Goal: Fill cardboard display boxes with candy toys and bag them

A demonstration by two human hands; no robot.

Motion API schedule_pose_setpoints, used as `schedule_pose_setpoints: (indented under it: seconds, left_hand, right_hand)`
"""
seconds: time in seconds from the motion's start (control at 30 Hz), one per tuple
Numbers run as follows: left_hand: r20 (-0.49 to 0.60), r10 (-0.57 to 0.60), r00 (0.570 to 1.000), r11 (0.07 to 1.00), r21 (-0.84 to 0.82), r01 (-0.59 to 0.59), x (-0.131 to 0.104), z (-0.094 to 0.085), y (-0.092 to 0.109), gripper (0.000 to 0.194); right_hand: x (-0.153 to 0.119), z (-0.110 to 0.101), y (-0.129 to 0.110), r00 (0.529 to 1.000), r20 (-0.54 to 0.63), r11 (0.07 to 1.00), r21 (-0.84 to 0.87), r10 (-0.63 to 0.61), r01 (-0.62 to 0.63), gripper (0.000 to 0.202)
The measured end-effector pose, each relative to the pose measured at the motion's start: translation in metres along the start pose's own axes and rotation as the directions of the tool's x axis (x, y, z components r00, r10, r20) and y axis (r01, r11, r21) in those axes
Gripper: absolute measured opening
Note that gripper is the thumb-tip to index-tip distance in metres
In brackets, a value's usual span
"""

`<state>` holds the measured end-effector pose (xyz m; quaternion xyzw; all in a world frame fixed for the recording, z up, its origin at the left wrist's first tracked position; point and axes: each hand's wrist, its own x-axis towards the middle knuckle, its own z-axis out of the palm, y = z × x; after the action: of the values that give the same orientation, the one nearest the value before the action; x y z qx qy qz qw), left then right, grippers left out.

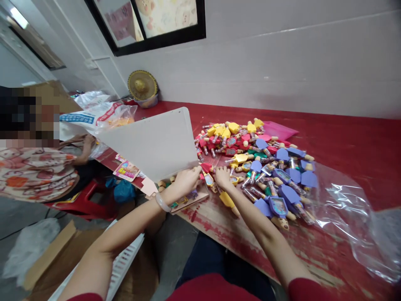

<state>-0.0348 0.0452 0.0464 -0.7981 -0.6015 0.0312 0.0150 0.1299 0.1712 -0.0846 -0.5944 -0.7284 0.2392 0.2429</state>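
Red desk (344,138), paint worn through to pale wood at its near edge. On it, a heap of toys (260,167): yellow and red ones at the far side, purple ones nearer the clear plastic bag (351,209). Left of the heap stands a plain pale grey board (156,144). Left of that, a co-worker's floral cream-and-orange sleeve (34,171), above a red stool (84,202)
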Motion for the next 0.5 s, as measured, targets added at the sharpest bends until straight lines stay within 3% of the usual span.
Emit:
schedule_pose_setpoints:
  seconds: [0.1,0.2,0.27,0.33,0.4,0.43,0.5]
  left_hand:
    - [0.087,0.013,0.996,1.0,0.021,-0.015,0.0,-0.005,0.004,0.029]
    - [0.162,0.076,0.984,0.997,0.001,-0.077,0.0,-0.012,0.008,0.026]
    - [0.192,0.139,0.971,0.99,-0.029,-0.136,0.003,-0.015,0.009,0.024]
    - [0.194,0.146,0.97,0.989,-0.044,-0.14,0.009,-0.015,0.01,0.023]
    - [0.167,0.126,0.978,0.991,-0.066,-0.116,0.016,-0.014,0.01,0.025]
    - [0.153,0.112,0.982,0.992,-0.081,-0.1,0.02,-0.013,0.009,0.026]
    - [0.145,0.096,0.985,0.99,-0.116,-0.079,0.025,-0.012,0.009,0.026]
  right_hand:
    - [0.005,-0.01,0.007,0.998,0.045,0.997,0.064,0.045,-0.048,0.019]
    - [-0.012,-0.027,0.022,0.994,0.072,0.982,0.162,0.087,-0.098,0.028]
    - [-0.034,-0.041,0.035,0.991,0.106,0.939,0.323,0.086,-0.116,0.038]
    - [-0.06,-0.052,0.046,0.982,0.184,0.751,0.643,0.039,-0.15,0.04]
    - [-0.086,-0.06,0.052,0.96,0.274,0.399,0.887,-0.047,-0.234,0.037]
    - [-0.096,-0.062,0.053,0.946,0.312,0.25,0.926,-0.085,-0.283,0.036]
    - [-0.113,-0.064,0.052,0.922,0.371,0.122,0.926,-0.111,-0.358,0.032]
